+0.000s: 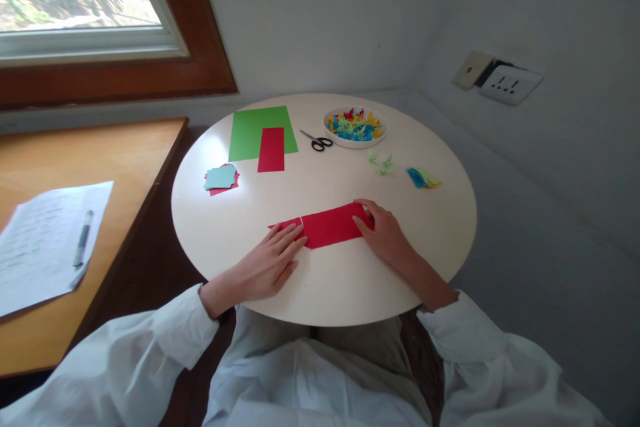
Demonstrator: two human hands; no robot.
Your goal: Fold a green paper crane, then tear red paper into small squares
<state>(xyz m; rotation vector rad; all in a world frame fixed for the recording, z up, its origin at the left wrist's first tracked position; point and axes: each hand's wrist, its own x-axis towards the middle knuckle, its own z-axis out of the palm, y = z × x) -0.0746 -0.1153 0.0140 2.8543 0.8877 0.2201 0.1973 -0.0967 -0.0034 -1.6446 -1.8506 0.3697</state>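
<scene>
A long red paper strip (332, 225) lies at a slight slant across the near middle of the white round table. A thin pale gap at its left end parts it from a smaller red piece of paper (289, 222). My left hand (273, 257) rests flat over that smaller piece and the strip's left end, fingers stretched out, hiding part of both. At the strip's right end, the thumb and fingers of my right hand (383, 230) pinch the paper.
Behind lie a green sheet (246, 127), a red rectangle (272, 150), scissors (318, 142) and a white dish (356, 143) of colourful folded bits. Small paper cards (221, 177) sit left; pale green shapes (386, 165) and blue-yellow strips (423, 178) right. A wooden desk (150, 147) stands left.
</scene>
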